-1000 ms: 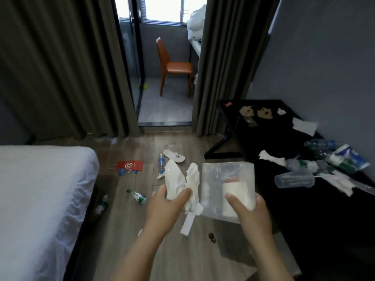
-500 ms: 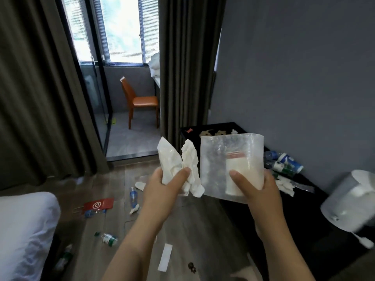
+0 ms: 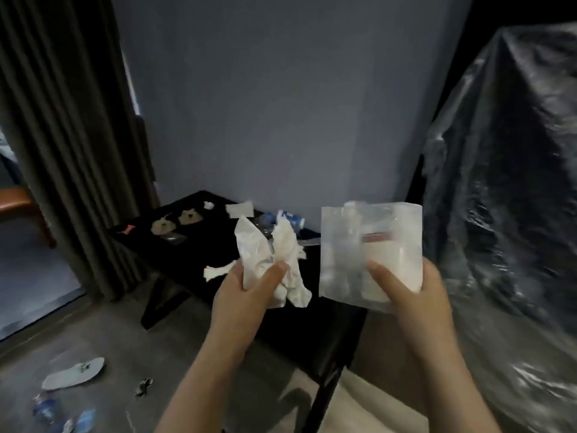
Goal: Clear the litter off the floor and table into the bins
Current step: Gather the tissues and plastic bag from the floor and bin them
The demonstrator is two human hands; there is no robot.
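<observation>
Holding two pieces of litter at chest height, the person is standing over the near end of the black worktop. The left hand is gripping a crumpled white tissue, its fingers curled round the lower part while the upper folds are sticking up and apart. The right hand is pinching a clear plastic bag by its lower right corner, thumb lying across the front and the remaining fingers hidden behind; something white is showing inside the bag. The two items are being held just beside each other, not touching.

More litter is lying on the worktop behind them: two brown scraps, a white paper, a blue-and-white bottle and a small red scrap. On the floor at lower left, a white slipper and a blue bottle are lying near each other. A bulky shape covered in glossy black plastic is rising at the right, and a curtain is hanging at the left.
</observation>
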